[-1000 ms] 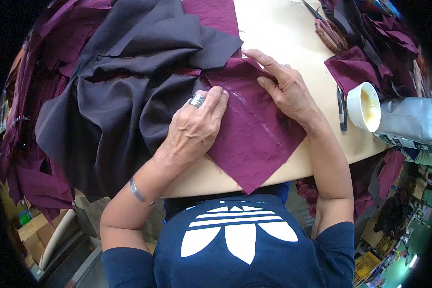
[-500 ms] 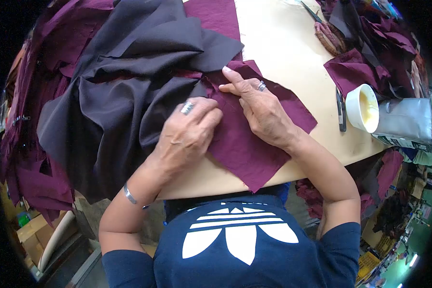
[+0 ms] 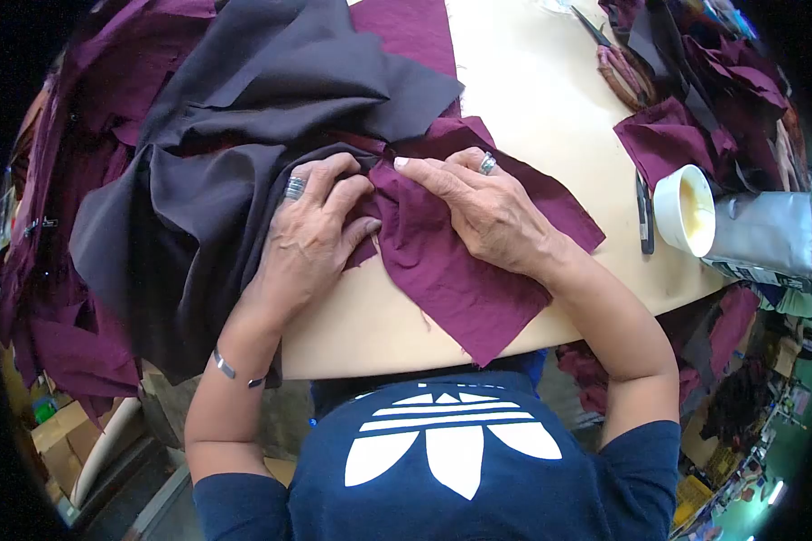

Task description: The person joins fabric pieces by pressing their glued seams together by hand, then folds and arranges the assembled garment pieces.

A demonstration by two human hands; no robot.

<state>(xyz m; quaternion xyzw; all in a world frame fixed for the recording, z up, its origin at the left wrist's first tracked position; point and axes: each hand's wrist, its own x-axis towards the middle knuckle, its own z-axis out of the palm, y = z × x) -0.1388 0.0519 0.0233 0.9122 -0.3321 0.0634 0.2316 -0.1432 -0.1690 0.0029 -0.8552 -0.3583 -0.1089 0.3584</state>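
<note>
A dark grey-purple fabric (image 3: 207, 198) lies in loose folds over the left of the table. It meets a maroon cloth (image 3: 478, 298) near the middle, where both are bunched together. My left hand (image 3: 311, 225), with a ring on it, has its fingers curled into the dark fabric beside that join; its thumb points toward the maroon cloth. On the maroon cloth is my right hand (image 3: 492, 212), index finger stretched to the join and the other fingers bent. Its thumb is hidden, and the cloth puckers under it.
Scissors with wrapped handles (image 3: 624, 72) lie at the upper right. A white bowl of pale yellow paste (image 3: 686, 212) leans against a silver packet (image 3: 762, 230), beside a black slim tool (image 3: 644, 212). Maroon scraps (image 3: 668, 135) pile at the right; more maroon cloth (image 3: 72, 298) hangs at the left.
My left hand has moved left and up onto the dark fabric's edge. The right hand's index finger has come down to the join, and the maroon cloth is more wrinkled.
</note>
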